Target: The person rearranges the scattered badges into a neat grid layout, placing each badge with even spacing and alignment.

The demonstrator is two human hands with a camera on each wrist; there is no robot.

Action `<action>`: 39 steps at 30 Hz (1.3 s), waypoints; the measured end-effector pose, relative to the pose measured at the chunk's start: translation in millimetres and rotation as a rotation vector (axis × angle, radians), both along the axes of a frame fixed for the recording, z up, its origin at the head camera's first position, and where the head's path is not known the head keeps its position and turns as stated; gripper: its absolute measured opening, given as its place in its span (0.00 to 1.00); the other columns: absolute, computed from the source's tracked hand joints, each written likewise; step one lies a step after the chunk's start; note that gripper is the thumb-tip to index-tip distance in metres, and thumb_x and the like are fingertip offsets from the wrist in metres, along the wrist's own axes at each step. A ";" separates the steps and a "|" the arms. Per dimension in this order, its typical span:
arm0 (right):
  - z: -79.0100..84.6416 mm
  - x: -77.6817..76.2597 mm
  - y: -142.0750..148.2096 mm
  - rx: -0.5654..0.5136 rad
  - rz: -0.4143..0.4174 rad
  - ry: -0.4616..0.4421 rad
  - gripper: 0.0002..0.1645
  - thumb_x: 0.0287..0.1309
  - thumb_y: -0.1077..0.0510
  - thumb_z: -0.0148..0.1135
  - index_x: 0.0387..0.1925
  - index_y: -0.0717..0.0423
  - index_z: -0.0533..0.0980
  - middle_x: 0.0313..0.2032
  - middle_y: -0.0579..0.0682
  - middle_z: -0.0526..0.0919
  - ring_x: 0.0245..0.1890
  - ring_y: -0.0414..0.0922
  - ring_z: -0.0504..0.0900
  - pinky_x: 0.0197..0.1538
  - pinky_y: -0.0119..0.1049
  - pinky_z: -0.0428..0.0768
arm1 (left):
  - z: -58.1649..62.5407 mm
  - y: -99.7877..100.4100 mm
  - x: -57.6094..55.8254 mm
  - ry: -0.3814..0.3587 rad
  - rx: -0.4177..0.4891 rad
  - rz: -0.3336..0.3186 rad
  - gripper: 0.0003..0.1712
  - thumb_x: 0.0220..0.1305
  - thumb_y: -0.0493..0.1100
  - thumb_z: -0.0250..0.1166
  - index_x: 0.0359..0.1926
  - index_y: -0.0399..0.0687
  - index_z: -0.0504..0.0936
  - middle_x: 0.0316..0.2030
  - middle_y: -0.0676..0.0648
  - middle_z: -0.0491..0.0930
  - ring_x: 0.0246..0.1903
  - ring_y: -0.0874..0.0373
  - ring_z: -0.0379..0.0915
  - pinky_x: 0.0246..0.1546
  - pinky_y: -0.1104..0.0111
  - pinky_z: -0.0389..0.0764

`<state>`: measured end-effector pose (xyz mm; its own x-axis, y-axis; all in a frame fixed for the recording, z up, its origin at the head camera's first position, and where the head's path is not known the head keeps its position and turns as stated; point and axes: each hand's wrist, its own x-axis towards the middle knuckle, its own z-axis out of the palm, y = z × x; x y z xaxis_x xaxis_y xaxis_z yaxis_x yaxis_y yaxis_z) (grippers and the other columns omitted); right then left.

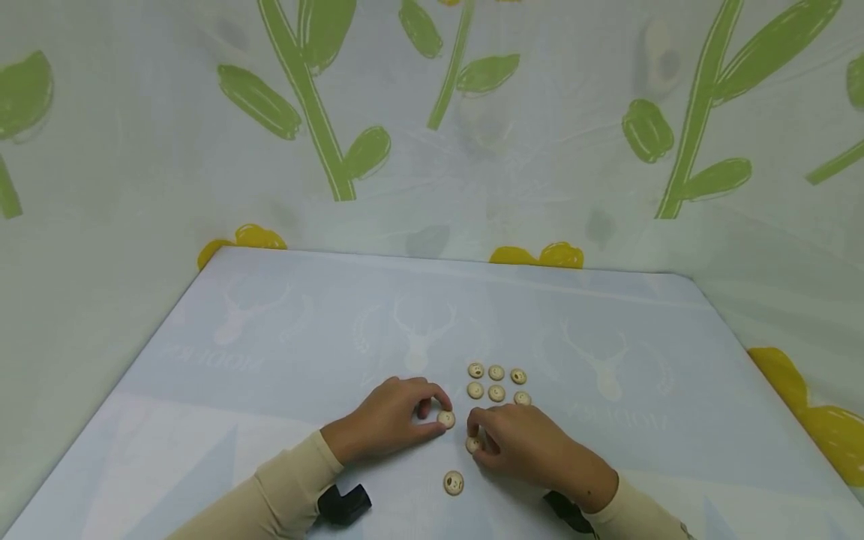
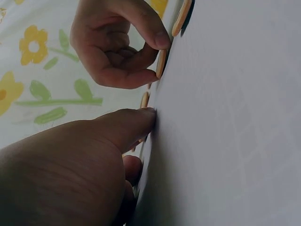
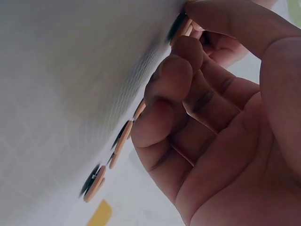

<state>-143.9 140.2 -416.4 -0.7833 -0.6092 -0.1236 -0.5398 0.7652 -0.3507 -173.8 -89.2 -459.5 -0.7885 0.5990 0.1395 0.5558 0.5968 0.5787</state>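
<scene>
Discs (image 1: 496, 373): nine are counted; six rowed on the counter (image 1: 290, 405), one loose.
Left hand (image 1: 394, 420): one is pinched by curled fingers.
Right hand (image 1: 526, 444): one is likewise pinched.
Black objects (image 1: 346, 507): two, partly hidden by arms.

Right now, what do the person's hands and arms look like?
The left hand and right hand are bare, without gloves. The left sleeve and right sleeve are long and beige. A black gadget shows by the left cuff.
</scene>
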 end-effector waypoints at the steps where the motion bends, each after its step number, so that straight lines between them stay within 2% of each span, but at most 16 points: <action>1: -0.4 0.3 0.2 0.003 0.001 0.003 0.07 0.56 0.54 0.71 0.35 0.47 0.79 0.17 0.32 0.68 0.18 0.28 0.65 0.23 0.27 0.66 | -0.2 0.0 0.2 -0.002 0.001 -0.001 0.10 0.62 0.54 0.71 0.43 0.64 0.84 0.25 0.63 0.71 0.23 0.72 0.62 0.36 0.72 0.66; 8: -1.4 0.9 3.3 0.010 0.000 0.058 0.06 0.56 0.54 0.70 0.34 0.46 0.79 0.17 0.32 0.67 0.19 0.28 0.64 0.24 0.27 0.65 | 0.0 0.5 0.4 0.015 0.006 -0.001 0.09 0.61 0.54 0.71 0.43 0.65 0.84 0.25 0.63 0.71 0.23 0.72 0.62 0.37 0.71 0.66; 24: 7.0 -1.7 11.1 0.024 -0.011 0.125 0.06 0.56 0.55 0.69 0.34 0.47 0.78 0.19 0.34 0.69 0.21 0.31 0.65 0.27 0.29 0.66 | 2.1 0.5 1.1 0.001 -0.001 0.009 0.09 0.61 0.53 0.71 0.43 0.64 0.84 0.25 0.62 0.71 0.23 0.72 0.62 0.37 0.71 0.66; 39: 6.9 -6.5 18.2 0.036 -0.059 0.120 0.06 0.55 0.54 0.69 0.31 0.45 0.77 0.18 0.35 0.68 0.19 0.31 0.64 0.25 0.28 0.66 | 1.4 -0.5 1.4 0.013 0.001 0.003 0.09 0.61 0.53 0.71 0.42 0.64 0.84 0.25 0.62 0.71 0.23 0.72 0.61 0.37 0.71 0.66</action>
<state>-150.4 158.5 -409.4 -0.8284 -0.5581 -0.0477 -0.5295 0.8081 -0.2581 -172.4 -89.7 -458.1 -0.7883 0.5967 0.1503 0.5616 0.5977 0.5721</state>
